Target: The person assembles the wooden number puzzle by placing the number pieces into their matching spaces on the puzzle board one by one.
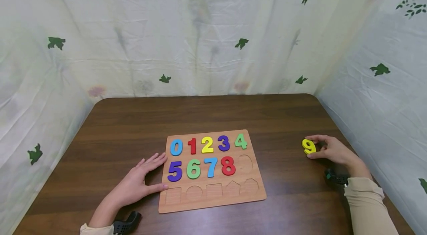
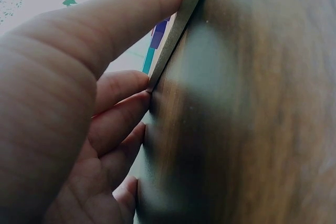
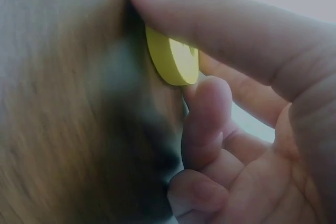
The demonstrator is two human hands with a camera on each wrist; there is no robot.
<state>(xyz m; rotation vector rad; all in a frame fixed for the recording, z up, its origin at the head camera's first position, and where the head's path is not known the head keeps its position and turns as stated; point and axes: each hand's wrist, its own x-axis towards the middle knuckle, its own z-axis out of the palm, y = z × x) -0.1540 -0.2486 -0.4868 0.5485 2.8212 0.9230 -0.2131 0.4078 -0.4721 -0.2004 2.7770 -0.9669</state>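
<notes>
A wooden number puzzle board (image 1: 213, 205) lies on the table, with the coloured digits 0 to 8 seated in its two upper rows. The slot (image 1: 245, 162) right of the red 8 (image 1: 228, 165) is bare. My left hand (image 1: 141, 177) rests at the board's left edge, fingers straight, thumb and fingertips touching it; the left wrist view shows that edge (image 2: 176, 35) close up. Far to the right of the board, my right hand (image 1: 337, 152) pinches a yellow number 9 (image 1: 308, 146) between thumb and fingers. In the right wrist view, the thumb partly covers the yellow 9 (image 3: 176, 64), close to the tabletop.
The brown wooden table (image 1: 207, 114) extends around the board. Its far edge meets a white curtain (image 1: 150, 35) printed with leaves and birds, which also hangs along both sides. In the board's bottom row are outlined shape slots (image 1: 214, 190). Dark bands with cameras sit on both wrists.
</notes>
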